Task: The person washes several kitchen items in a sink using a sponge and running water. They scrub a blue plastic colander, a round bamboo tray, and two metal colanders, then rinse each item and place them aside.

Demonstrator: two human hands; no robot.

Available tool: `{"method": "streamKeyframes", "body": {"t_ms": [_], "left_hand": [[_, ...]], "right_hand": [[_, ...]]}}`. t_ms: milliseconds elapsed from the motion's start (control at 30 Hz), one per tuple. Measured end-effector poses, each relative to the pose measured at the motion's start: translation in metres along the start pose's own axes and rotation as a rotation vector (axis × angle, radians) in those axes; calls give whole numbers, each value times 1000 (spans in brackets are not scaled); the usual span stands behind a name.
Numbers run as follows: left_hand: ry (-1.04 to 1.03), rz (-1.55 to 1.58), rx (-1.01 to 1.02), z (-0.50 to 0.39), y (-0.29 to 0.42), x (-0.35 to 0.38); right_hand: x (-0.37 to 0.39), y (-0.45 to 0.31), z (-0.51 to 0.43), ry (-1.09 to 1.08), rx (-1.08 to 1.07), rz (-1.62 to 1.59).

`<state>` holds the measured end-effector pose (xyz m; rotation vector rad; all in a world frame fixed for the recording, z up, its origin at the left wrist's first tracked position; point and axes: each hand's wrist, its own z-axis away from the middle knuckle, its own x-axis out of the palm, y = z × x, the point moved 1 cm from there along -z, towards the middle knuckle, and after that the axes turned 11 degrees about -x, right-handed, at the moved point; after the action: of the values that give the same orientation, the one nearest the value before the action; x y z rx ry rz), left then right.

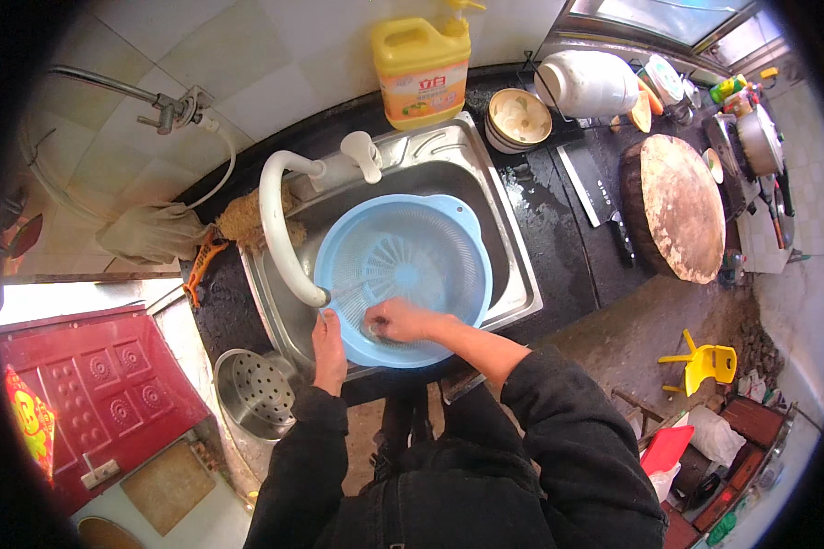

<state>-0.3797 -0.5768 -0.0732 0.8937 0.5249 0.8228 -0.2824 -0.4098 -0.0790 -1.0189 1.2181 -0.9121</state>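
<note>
A light blue plastic colander sits tilted in the stainless steel sink. My left hand grips its rim at the near left, thumb on top. Inside it, against the near wall, is my right hand with curled fingers. Blur hides whether those fingers hold a small pale thing or only touch the plastic. The white curved faucet ends just above the colander's left rim, and a thin stream of water seems to run from it into the colander. Its white lever handle stands behind.
A yellow detergent jug stands behind the sink. On the right are stacked bowls, a cleaver and a thick round chopping block. An orange-handled peeler lies left, above a perforated steel pot. A yellow chair stands lower right.
</note>
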Motion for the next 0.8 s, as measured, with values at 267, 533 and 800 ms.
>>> {"method": "streamKeyframes", "body": {"t_ms": [267,533,800], "left_hand": [[88,-548,296,28,48,69],[111,-65,34,8,21,27],[10,663,-763,-12,-22,26]], "right_hand": [[-2,-51,-17,852,162,-21],[-40,-38,42,1245,198,-212],[-33,-15,44,1260,379,-67]]}}
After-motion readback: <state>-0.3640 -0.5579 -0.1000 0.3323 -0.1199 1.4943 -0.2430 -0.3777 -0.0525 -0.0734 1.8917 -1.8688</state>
